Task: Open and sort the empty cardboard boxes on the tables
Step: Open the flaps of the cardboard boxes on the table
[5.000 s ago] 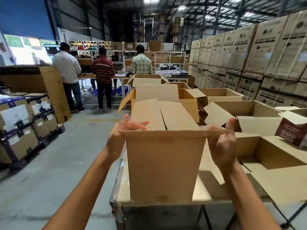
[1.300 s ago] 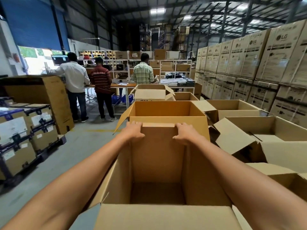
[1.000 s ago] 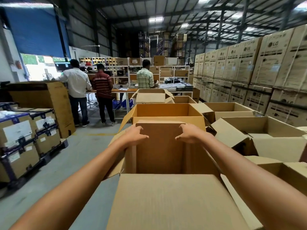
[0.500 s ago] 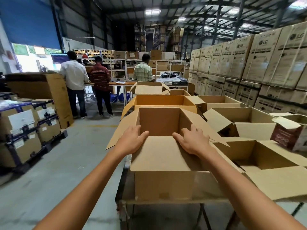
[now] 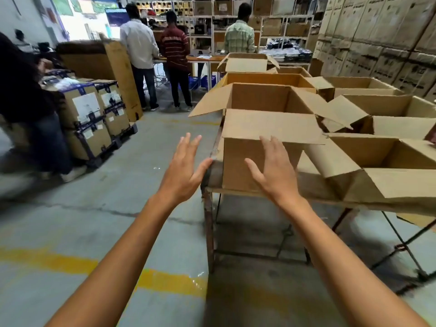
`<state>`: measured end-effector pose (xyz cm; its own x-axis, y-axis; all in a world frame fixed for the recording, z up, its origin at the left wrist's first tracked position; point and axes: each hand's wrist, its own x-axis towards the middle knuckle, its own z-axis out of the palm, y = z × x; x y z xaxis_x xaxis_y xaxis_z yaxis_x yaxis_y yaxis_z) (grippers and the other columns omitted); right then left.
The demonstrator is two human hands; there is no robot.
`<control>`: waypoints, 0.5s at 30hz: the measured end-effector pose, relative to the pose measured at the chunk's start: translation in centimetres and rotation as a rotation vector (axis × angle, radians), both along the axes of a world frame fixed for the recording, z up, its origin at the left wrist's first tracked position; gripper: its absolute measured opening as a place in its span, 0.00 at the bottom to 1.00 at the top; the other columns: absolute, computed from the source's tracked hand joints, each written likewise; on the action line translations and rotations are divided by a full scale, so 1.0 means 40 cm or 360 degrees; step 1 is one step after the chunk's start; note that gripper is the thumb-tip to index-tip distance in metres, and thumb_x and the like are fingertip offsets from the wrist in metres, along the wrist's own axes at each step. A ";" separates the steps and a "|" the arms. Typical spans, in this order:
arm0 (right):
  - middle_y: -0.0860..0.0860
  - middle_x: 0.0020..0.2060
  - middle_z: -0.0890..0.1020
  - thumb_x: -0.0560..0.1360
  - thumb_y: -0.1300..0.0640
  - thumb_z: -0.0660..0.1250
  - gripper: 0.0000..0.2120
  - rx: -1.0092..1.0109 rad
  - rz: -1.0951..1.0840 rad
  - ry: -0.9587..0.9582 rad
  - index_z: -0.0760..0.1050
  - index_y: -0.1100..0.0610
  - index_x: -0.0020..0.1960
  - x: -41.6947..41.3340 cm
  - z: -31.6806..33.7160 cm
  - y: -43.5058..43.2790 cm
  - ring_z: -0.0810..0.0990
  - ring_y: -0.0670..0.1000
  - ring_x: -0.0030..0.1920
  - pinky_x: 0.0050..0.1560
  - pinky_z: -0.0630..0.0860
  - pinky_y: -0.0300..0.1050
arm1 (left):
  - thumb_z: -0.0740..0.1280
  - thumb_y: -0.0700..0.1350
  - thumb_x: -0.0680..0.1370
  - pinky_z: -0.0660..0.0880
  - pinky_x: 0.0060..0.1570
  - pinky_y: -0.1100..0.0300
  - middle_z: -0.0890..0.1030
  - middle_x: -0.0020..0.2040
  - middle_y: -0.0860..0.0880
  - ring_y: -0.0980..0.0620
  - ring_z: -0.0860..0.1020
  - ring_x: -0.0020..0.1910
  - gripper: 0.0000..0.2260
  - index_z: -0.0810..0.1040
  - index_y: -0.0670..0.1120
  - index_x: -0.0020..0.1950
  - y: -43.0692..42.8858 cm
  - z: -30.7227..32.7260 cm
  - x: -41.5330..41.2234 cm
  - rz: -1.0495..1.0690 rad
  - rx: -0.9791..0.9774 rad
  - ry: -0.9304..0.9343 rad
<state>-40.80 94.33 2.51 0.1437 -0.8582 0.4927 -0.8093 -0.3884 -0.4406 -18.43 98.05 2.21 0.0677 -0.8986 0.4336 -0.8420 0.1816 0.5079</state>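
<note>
A wall of stacked printed cartons (image 5: 377, 43) fills the right side. The frame edge cuts it off, and its print is too blurred for us to read. The grey floor (image 5: 106, 208) carries one yellow line (image 5: 165, 282), which runs under our arms.

The table (image 5: 236, 193) stands on a rusty metal frame, and its right end runs out of view. On it we count about seven open boxes (image 5: 377, 107). They overlap, so the far ones are hard to separate. The nearest box (image 5: 259, 166) sits at the table's near left corner. Its side flaps are spread out, and its near flap lies level over the opening and hides the inside.

At left is a pallet of strapped cartons (image 5: 89, 114) with white labels, and a tall cardboard sheet (image 5: 120, 74) stands behind it. A blurred person (image 5: 23, 95) in dark clothes is cut off at the left edge. Three more people (image 5: 175, 46) stand at a far bench with their backs to us, and they block our view of the shelves behind.

Our left hand (image 5: 182, 171) is held up just beside the table's corner, fingers straight and spread, holding nothing. We cannot tell whether its thumb touches the corner. Our right hand (image 5: 274, 171) is also spread and holds nothing, raised in front of the nearest box's front wall. We cannot make out whether it touches the box.
</note>
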 end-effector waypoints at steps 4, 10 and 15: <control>0.59 0.76 0.64 0.79 0.48 0.67 0.31 -0.0053 0.0178 -0.0193 0.63 0.58 0.77 0.088 -0.101 0.125 0.61 0.57 0.77 0.72 0.58 0.45 | 0.59 0.56 0.83 0.53 0.74 0.54 0.54 0.81 0.46 0.49 0.50 0.80 0.27 0.57 0.50 0.80 0.128 -0.109 0.050 0.0056 0.0014 0.0031; 0.58 0.75 0.68 0.77 0.46 0.65 0.32 0.0097 0.0284 -0.0293 0.64 0.59 0.77 0.262 -0.268 0.231 0.65 0.55 0.75 0.72 0.56 0.38 | 0.59 0.55 0.81 0.57 0.75 0.54 0.60 0.79 0.44 0.47 0.56 0.79 0.27 0.63 0.46 0.78 0.249 -0.290 0.188 0.0149 0.0085 0.0125; 0.59 0.74 0.68 0.77 0.48 0.66 0.32 0.0313 0.0233 -0.0342 0.64 0.60 0.76 0.441 -0.392 0.232 0.65 0.57 0.75 0.73 0.59 0.42 | 0.59 0.55 0.80 0.59 0.74 0.54 0.62 0.79 0.44 0.48 0.58 0.79 0.27 0.65 0.45 0.77 0.291 -0.432 0.357 0.0303 0.0206 0.0302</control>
